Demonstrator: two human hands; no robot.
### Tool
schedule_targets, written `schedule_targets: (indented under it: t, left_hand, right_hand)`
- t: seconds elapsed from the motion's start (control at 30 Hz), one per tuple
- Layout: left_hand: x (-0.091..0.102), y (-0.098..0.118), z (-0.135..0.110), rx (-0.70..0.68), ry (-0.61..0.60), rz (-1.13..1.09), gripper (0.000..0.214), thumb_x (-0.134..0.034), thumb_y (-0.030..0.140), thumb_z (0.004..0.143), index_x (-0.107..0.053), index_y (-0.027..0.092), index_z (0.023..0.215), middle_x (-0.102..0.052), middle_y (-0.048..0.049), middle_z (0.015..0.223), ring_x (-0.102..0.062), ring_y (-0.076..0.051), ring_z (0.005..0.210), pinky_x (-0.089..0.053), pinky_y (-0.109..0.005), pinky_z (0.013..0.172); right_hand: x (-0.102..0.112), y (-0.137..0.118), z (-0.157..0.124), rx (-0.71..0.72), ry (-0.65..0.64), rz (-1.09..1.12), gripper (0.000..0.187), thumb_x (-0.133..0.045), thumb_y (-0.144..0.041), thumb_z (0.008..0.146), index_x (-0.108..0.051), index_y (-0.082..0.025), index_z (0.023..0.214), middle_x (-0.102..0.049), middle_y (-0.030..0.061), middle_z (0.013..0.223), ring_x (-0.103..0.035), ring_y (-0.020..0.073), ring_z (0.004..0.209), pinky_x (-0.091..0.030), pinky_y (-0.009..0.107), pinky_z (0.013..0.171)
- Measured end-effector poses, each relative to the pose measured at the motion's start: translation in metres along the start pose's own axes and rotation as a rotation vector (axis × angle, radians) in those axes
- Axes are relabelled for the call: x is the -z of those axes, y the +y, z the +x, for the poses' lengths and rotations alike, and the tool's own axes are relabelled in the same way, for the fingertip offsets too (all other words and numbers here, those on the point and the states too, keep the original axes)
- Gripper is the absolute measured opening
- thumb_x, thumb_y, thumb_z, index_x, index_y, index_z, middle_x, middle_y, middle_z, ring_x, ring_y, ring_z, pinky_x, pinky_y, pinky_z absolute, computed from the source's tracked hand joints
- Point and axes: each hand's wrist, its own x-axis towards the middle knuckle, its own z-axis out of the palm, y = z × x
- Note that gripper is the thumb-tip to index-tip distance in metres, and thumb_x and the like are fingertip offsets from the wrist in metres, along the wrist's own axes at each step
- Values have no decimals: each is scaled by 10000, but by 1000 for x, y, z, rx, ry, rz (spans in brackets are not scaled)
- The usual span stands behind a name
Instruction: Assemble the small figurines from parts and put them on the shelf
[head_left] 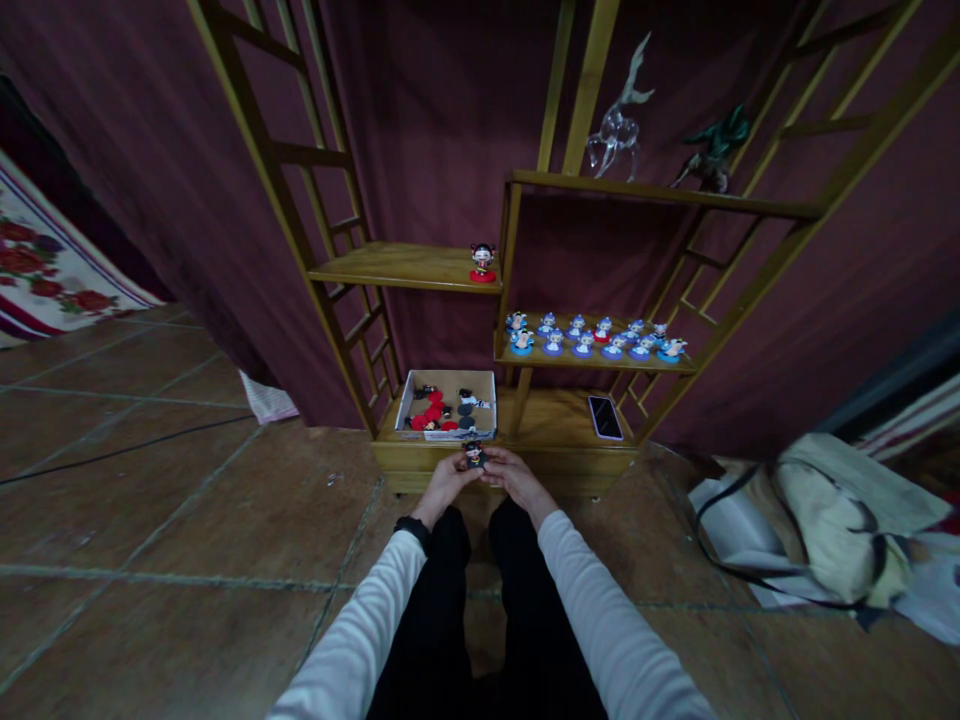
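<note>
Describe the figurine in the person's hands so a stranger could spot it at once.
On the lowest board of the brown wooden shelf unit sits an open, pale cardboard box. Just in front of it, the left hand and right hand hold a small, dark-haired figurine upright on its dark base. Unlike the jumbled red and dark figurines inside the box, it alone is in hand.

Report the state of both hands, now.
Left hand: closed, holding the dark-based figurine.
Right hand: closed, holding the same figurine from the other side.
</note>
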Motion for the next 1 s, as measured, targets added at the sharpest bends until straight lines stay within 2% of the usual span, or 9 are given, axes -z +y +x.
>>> schedule_targets:
  t: [0.17, 0.3, 0.53, 0.73, 1.0]
  left_hand:
    - [-2, -7, 3, -25, 45, 19, 367, -755, 297, 525, -609, 118, 809, -628, -12, 661, -558, -124, 613, -435, -242, 612]
    - [-3, -9, 2, -20, 34, -3, 405, -769, 262, 497, -594, 120, 834, -624, -8, 664, -565, -123, 617, -437, -240, 614]
    - [-1, -6, -2, 26, 29, -108, 433, -684, 253, 605, -586, 128, 1008, -602, 6, 651, -548, -96, 546, -398, -208, 524]
    - [-1, -3, -3, 71, 58, -112, 323, -651, 242, 622, -618, 97, 908, -621, -20, 656, -543, -92, 522, -398, -208, 507]
    - [-2, -6, -3, 42, 79, -11, 238, -608, 212, 634, -645, 103, 842, -613, -6, 601, -521, -83, 480, -385, -198, 485]
  right_hand:
    - [0, 1, 2, -14, 28, -8, 375, -739, -269, 540, -618, -204, 888, -660, 18, 848, -623, 137, 702, -490, 328, 736]
    - [0, 2, 2, -1, 57, -11, 336, -744, -246, 529, -612, -195, 833, -651, 14, 806, -622, 144, 705, -487, 350, 750]
    - [0, 5, 5, 1, 106, -27, 361, -753, -217, 465, -607, -190, 795, -650, 7, 796, -622, 156, 739, -479, 368, 772]
    - [2, 6, 8, 21, 66, -50, 366, -731, -174, 475, -633, -209, 826, -665, 6, 815, -623, 159, 752, -492, 339, 742]
    - [0, 3, 4, 42, 66, -65, 352, -688, -123, 480, -643, -200, 820, -672, 11, 809, -614, 163, 744, -489, 333, 720]
